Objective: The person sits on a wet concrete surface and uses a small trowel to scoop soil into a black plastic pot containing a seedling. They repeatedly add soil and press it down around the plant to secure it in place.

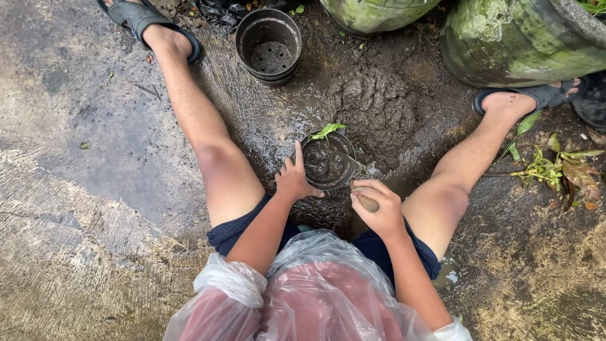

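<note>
Two hands flank the small pot point(328, 163) — left hand point(295, 180) grip clamped on its rim, right hand point(377, 205) closed round a trowel handle point(368, 203)

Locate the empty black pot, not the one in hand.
In the head view the empty black pot stands at top centre on the wet ground, beside the person's left sandal and beyond the soil-filled pot that the left hand steadies.
</note>
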